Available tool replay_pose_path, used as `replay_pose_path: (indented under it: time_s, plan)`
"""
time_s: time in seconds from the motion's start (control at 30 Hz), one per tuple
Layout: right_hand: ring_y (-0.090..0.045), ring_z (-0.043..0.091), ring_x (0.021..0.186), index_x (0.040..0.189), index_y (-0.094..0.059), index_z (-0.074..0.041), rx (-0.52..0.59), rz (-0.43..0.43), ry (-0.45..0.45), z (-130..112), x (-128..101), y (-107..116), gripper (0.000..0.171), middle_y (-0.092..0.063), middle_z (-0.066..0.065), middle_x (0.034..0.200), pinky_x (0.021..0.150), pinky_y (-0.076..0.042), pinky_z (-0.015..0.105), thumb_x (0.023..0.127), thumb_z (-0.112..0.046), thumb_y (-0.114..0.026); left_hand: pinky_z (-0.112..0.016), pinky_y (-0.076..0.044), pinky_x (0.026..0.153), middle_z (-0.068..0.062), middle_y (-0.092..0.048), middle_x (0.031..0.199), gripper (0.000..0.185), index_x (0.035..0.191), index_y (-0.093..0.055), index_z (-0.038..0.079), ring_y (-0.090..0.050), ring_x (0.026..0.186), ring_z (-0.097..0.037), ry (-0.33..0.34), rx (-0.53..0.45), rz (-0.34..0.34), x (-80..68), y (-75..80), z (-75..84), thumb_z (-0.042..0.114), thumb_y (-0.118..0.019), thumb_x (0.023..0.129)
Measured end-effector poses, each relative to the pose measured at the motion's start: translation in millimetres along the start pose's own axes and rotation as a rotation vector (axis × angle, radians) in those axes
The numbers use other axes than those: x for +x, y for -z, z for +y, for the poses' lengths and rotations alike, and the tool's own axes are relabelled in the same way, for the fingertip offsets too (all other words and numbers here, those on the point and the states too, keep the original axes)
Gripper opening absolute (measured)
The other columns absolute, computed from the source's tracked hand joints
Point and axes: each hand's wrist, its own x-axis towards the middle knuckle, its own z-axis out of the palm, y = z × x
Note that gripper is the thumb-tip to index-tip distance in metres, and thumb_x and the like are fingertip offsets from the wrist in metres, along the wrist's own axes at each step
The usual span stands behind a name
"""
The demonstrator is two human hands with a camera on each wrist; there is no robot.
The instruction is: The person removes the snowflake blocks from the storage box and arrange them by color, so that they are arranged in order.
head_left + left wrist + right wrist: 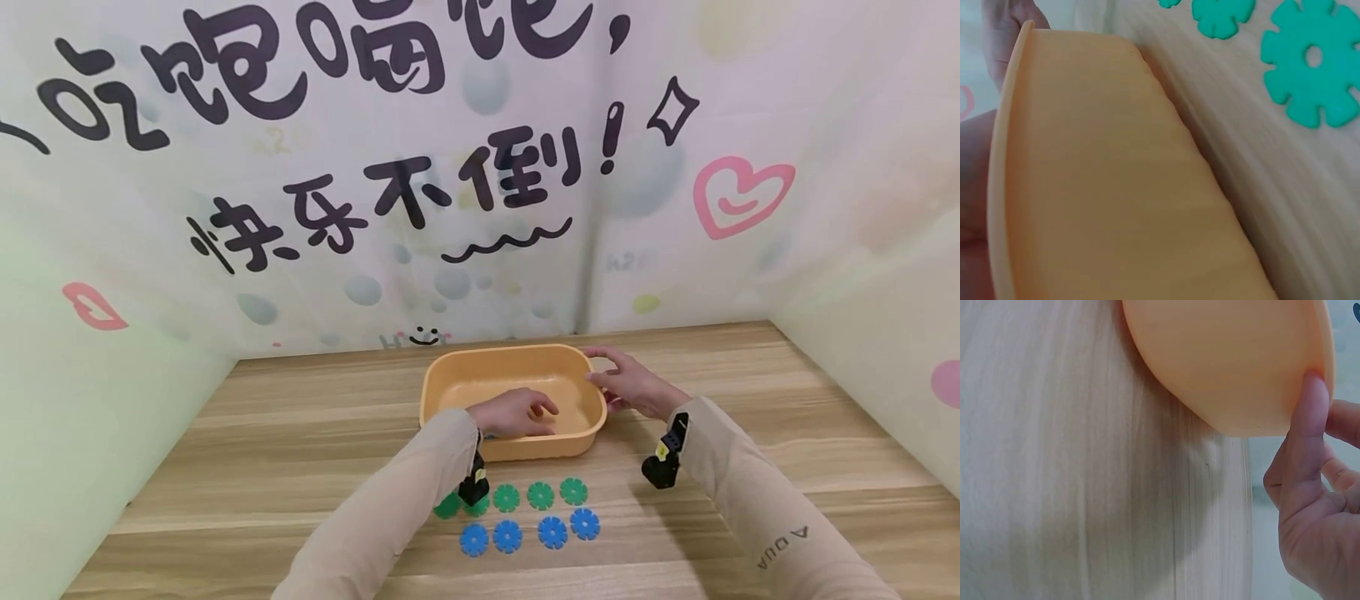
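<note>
An orange plastic tub [450, 392] stands in the middle of the wooden table [262, 467]. My left hand [517, 412] reaches over its front rim, fingers curled down inside; anything in them is hidden. The left wrist view shows only the tub's outer wall [1116, 187] and green discs [1313, 59] on the wood. At the tub's right end my right hand [630, 383] holds the rim. Its thumb [1307, 419] presses the outer wall [1229, 356] and the fingers sit behind the rim. In front of the tub lie a row of green discs [540, 495] and a row of blue discs [552, 532].
My left sleeve partly covers one green disc [447, 506]. Printed walls close the table in at the back [450, 208], left and right. Bare wood stretches to both sides of the tub and behind it.
</note>
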Motion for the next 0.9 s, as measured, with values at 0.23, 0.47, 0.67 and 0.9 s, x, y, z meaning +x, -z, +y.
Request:
replay_pose_path:
  time_s: [0.23, 0.47, 0.67, 0.9]
  plan:
    - [-0.051, 0.014, 0.057, 0.135, -0.025, -0.010, 0.014, -0.010, 0.009, 1.7, -0.1, 1.0, 0.048, -0.054, 0.017, 0.086, 0.050, -0.045, 0.024, 0.092, -0.014, -0.047, -0.021, -0.041, 0.080, -0.006, -0.057, 0.106, 0.029, 0.114, -0.059, 0.009, -0.052, 0.093, -0.015, -0.070, 0.012, -0.094, 13.5, -4.3, 4.4, 0.011, -0.058, 0.085]
    - [-0.052, 0.014, 0.058, 0.135, -0.026, -0.010, 0.028, -0.019, 0.012, 1.9, 0.5, 1.3, 0.048, -0.055, 0.018, 0.088, 0.051, -0.046, 0.024, 0.092, -0.014, -0.047, -0.016, -0.042, 0.074, -0.006, -0.061, 0.100, 0.029, 0.113, -0.060, 0.005, -0.053, 0.085, -0.010, -0.175, -0.060, -0.195, 23.9, -8.2, 9.8, 0.003, -0.056, 0.085]
    - [-0.051, 0.014, 0.057, 0.135, -0.026, -0.010, 0.033, -0.017, 0.007, 2.3, 0.8, 1.3, 0.048, -0.054, 0.017, 0.087, 0.050, -0.046, 0.024, 0.092, -0.014, -0.048, -0.014, -0.043, 0.070, -0.005, -0.063, 0.091, 0.024, 0.106, -0.063, 0.001, -0.050, 0.073, -0.004, -0.172, -0.096, -0.235, 28.5, -8.7, 10.5, -0.001, -0.057, 0.083]
    - [-0.050, 0.014, 0.058, 0.135, -0.027, -0.011, 0.023, -0.009, 0.002, 1.7, 0.2, 1.0, 0.047, -0.053, 0.017, 0.088, 0.051, -0.045, 0.024, 0.092, -0.015, -0.047, -0.015, -0.044, 0.062, -0.003, -0.065, 0.080, 0.021, 0.098, -0.067, 0.001, -0.050, 0.064, -0.004, -0.129, -0.085, -0.228, 24.0, -4.3, -2.1, -0.005, -0.059, 0.080]
